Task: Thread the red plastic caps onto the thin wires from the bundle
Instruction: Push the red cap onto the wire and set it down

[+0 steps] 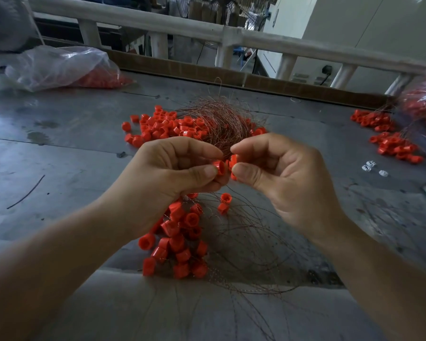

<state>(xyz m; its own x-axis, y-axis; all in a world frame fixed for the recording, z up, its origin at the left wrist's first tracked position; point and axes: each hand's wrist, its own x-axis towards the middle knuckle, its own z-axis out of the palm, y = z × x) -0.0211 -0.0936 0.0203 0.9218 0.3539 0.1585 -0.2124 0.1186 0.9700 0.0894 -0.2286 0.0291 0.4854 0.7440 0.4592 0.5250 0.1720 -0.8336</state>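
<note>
The left hand (177,168) pinches a small red plastic cap (219,167) with thumb and curled fingers; the right hand (276,173) pinches a second red cap (233,161) just beside it, above the grey table (71,134); many threaded caps (180,239) lie below; a big loose pile of caps (162,126) waits by the tangled bundle of thin brown wires (219,119), so I think lots is left.

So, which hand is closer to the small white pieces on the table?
Right. The right hand, pinching a red cap, is to the left of the small white pieces; the left hand, holding a second red cap, is further left, beyond it.
</note>
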